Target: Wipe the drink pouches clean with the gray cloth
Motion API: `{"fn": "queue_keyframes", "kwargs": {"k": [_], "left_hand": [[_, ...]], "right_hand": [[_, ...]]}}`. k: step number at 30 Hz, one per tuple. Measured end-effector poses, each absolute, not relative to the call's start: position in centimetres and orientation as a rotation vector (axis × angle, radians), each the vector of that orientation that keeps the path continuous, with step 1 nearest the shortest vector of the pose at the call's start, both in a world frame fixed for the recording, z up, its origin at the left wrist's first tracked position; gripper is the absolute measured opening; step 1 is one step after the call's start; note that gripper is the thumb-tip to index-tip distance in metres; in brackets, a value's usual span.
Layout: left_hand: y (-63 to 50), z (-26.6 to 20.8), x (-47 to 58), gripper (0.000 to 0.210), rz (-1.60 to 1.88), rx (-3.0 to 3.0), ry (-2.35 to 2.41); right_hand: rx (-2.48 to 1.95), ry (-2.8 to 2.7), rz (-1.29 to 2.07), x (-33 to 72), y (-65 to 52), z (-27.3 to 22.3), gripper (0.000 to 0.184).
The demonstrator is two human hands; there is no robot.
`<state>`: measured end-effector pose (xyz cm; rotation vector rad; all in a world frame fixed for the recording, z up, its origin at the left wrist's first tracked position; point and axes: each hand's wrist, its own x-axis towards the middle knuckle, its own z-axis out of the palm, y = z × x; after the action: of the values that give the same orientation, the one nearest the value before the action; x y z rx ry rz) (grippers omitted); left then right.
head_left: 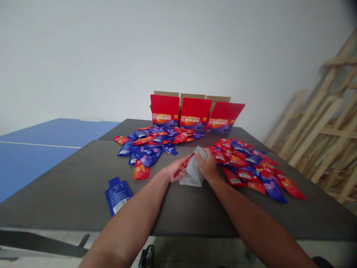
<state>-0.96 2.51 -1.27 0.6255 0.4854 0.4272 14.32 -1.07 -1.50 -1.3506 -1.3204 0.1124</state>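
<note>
Over the middle of the dark table, my left hand point(175, 170) is closed on a red pouch point(182, 166), held at a tilt. My right hand point(206, 163) grips a grey cloth point(194, 172) that lies against the pouch and covers part of it. The cloth's lower end hangs down close to the tabletop. To the right of my right hand spreads a pile of red and blue pouches point(245, 160). Another mixed pile of pouches point(152, 143) lies beyond my left hand. A single blue pouch point(118, 195) rests near my left forearm, which overlaps its corner.
Three red cartons with raised lids stand at the table's far side: left point(165, 111), middle point(195, 113) and right point(225, 117). A blue table point(47, 149) with a white line adjoins on the left. Wooden slats point(320, 123) lean at the right wall.
</note>
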Motion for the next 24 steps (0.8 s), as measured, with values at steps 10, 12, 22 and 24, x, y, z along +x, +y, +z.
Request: {"fn": "queue_keyframes", "kwargs": {"k": [10,12,22,24], "left_hand": [[3.7,-1.0,-1.3,0.013,0.802,0.557,0.603],[4.0,-1.0,-1.3,0.013,0.888,0.497,0.630],[3.6,-1.3,-0.7,0.055,1.078,0.598,0.391],[3.4,-1.3,-0.7,0.060,1.054,0.624,0.388]], "right_hand": [[-1.413,-1.199,0.259,16.0,0.0,-1.9,0.043],[-1.332,-1.363,0.204,15.7,-0.5,-1.7,0.037],[-0.964,-2.343,0.030,14.3,-2.7,-1.6,0.025],[-1.044,-2.277,-0.024,14.4,-2.5,-1.8,0.026]]}}
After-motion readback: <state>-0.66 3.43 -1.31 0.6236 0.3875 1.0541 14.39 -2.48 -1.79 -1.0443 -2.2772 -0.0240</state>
